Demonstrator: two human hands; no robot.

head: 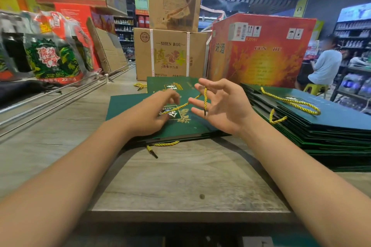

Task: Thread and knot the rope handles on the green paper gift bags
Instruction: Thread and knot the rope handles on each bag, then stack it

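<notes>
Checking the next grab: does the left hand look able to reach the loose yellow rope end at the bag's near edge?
Probably yes: the left hand pinches the upper yellow rope, but the loose yellow rope end lies uncovered on the wooden table nearby.

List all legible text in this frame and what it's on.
"SHEN ROU": brown carton
"FJ0193": label on red carton
"22": price on green snack packet
Green gift bag lettering is partly covered by the hands.
Other print is too blurred.
</notes>
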